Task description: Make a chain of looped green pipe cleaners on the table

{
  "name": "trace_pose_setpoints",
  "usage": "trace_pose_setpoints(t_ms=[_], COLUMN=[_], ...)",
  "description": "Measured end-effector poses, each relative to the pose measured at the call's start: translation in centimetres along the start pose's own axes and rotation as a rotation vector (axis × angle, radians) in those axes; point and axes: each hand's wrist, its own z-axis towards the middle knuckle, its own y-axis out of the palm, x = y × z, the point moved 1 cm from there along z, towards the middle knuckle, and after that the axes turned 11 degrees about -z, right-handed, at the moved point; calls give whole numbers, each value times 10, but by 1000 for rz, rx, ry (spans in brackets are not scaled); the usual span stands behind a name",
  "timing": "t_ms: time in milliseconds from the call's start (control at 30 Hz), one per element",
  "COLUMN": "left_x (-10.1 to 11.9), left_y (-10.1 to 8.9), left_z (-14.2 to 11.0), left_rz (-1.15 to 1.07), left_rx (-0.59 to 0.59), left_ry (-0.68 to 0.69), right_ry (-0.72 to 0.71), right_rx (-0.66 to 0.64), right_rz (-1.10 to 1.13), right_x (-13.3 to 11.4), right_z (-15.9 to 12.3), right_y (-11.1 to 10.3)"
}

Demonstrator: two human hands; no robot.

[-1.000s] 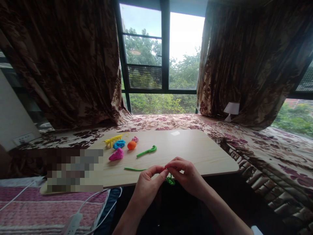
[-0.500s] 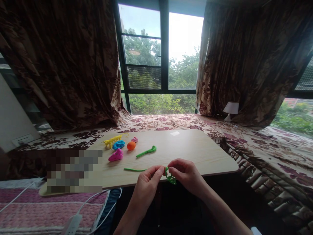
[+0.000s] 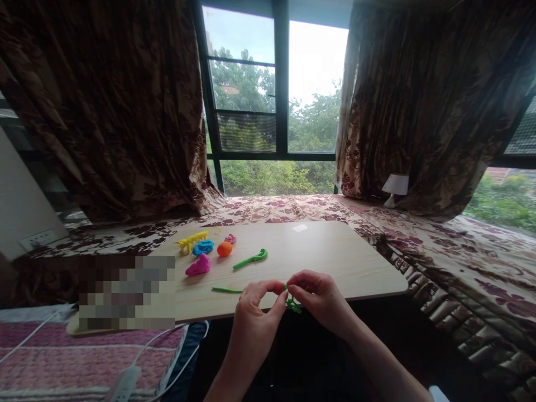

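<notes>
Right hand [image 3: 324,296] pinches the green loop [image 3: 294,306] by its top between thumb and fingertips; the rest hangs below, by the table [image 3: 335,257]'s near edge. Likely a light hold so soft stuff doesn't squash. Left hand [image 3: 253,307]: thumb and index meet the loop's top from 9 o'clock, probably to steady it. Can't tell if they actually clamp it; tips overlap.

Outward from the grip: green strip [image 3: 226,290] flat at 9 o'clock, one end hidden behind left hand, within easy reach. Green hook [image 3: 250,260] at 11. Orange ball [image 3: 224,249] and pink bit [image 3: 230,239] also toward 11, magenta lump [image 3: 198,265] at 10, blue lump [image 3: 203,248] and yellow piece [image 3: 193,242] past it. That cluster sits off to the side, I'd guess to leave elbow room.
</notes>
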Motion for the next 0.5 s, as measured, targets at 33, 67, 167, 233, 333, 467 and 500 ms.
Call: trace_pose_setpoints(t_ms=[33, 67, 167, 233, 333, 467, 500], left_x=[0, 0, 2, 4, 5, 2, 2], left_y=[0, 0, 0, 0, 0, -1, -1], left_z=[1, 1, 2, 2, 2, 0, 0], left_rz=[11, 26, 77, 108, 128, 82, 69], left_rx=[3, 8, 25, 29, 29, 41, 33], left_ry=[16, 32, 91, 128, 151, 100, 88], right_ry=[-5, -12, -39, -58, -71, -57, -53], right_rx=[1, 2, 9, 11, 16, 19, 20], right_rz=[-4, -8, -28, -48, -66, -65, -61], right_x=[0, -1, -2, -3, -4, -3, -3], right_z=[0, 0, 0, 0, 0, 0, 0], right_y=[0, 0, 0, 0, 0, -1, -1])
